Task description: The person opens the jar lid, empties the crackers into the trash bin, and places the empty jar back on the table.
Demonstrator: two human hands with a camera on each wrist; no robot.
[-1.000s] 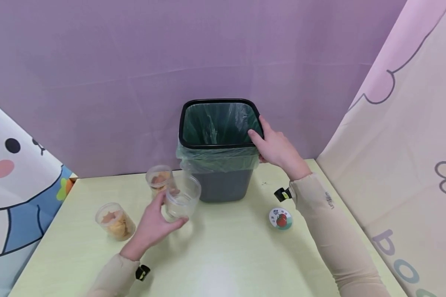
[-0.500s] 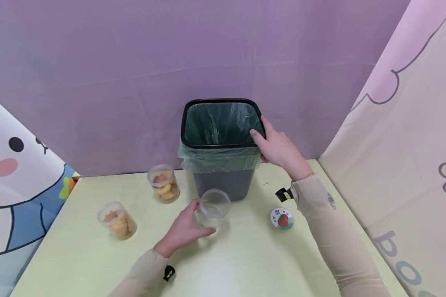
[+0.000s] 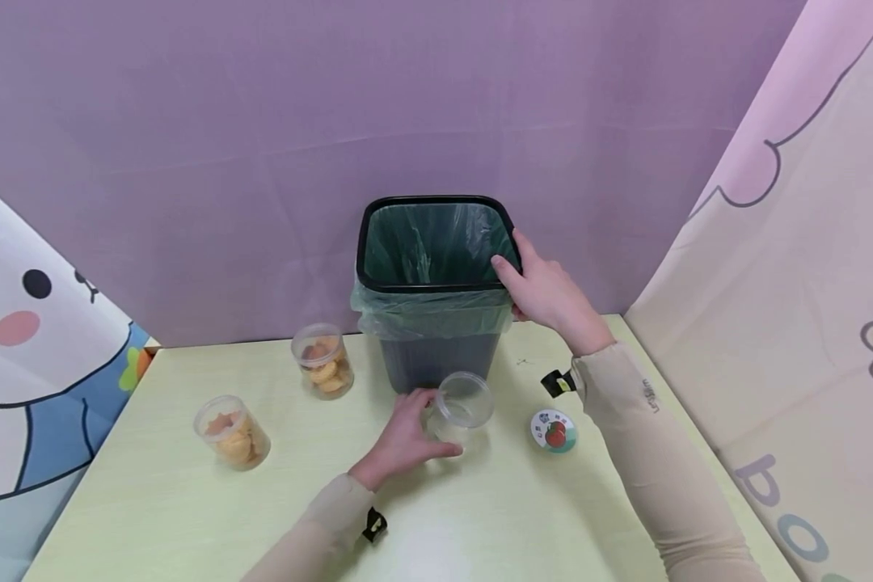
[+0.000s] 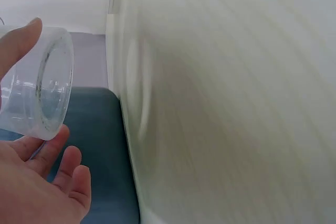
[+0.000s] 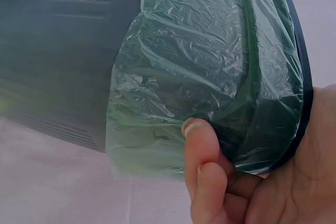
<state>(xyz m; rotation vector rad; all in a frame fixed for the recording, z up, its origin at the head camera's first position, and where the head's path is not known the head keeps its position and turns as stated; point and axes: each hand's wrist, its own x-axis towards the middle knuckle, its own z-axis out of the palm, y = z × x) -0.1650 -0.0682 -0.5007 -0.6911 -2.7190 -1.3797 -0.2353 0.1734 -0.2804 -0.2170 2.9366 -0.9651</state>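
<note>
My left hand grips a clear plastic jar with no lid, in front of the trash can. In the left wrist view, the thumb and fingers lie round the jar and its base faces the table, a little above it. My right hand holds the right side of the can's black rim, thumb over the top. The right wrist view shows its fingers curled below the rim, against the green liner bag. Right of the jar, a round lid with a tomato picture lies on the table.
Two clear jars of cookies stand on the left of the table: one jar near the back edge, the other jar closer to me. A purple curtain hangs behind, and a printed cloth borders the right side.
My left hand has carried the clear jar to the right, from beside the back cookie jar to in front of the trash can. The right hand keeps its hold on the rim.
</note>
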